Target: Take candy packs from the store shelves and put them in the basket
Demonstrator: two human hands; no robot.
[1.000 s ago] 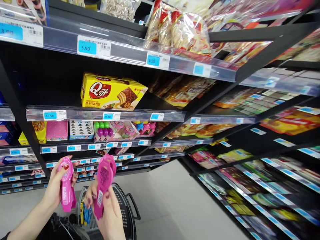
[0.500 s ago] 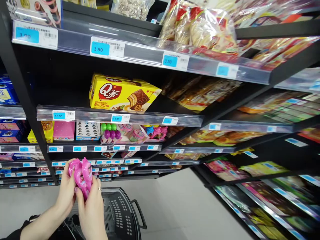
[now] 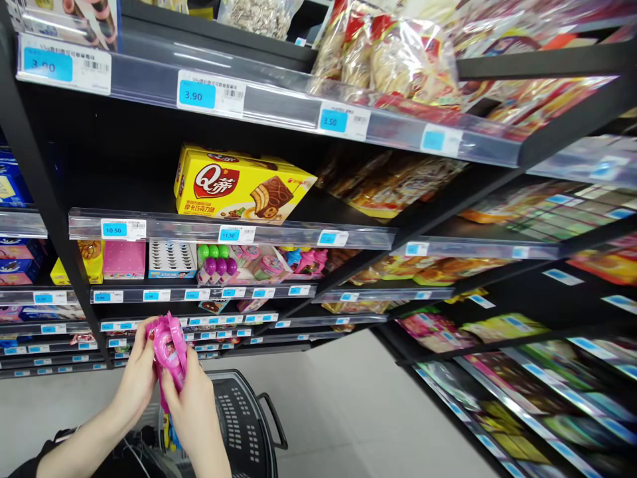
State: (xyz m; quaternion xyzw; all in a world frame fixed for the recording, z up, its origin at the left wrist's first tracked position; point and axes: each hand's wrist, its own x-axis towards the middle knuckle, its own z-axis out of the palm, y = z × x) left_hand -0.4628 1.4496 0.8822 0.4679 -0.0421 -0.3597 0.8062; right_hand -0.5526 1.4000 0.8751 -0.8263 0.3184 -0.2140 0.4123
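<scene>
Left hand [image 3: 140,373], pink plastic toys [image 3: 168,348], right hand [image 3: 193,399]: one tight cluster.
Pink box [image 3: 124,260] on the shelf beyond my left hand, slightly left of it; that hand's fingers curl round the toys' left edge, pinching. Toys stand near upright between my hands, overlapping; two, I think, count unsure. Yellow and blue items [image 3: 170,431] below my hands, in the basket. Right hand pinches the toys' near right side, thumb pressed on. Purple-and-green toys [image 3: 217,267] on the shelf past it; basket [image 3: 236,415] below and to its right. My judgement: partway. Done: pink toys off the shelf, other goods already in the basket. Remaining: pink toys not yet set down, both hands occupied.
</scene>
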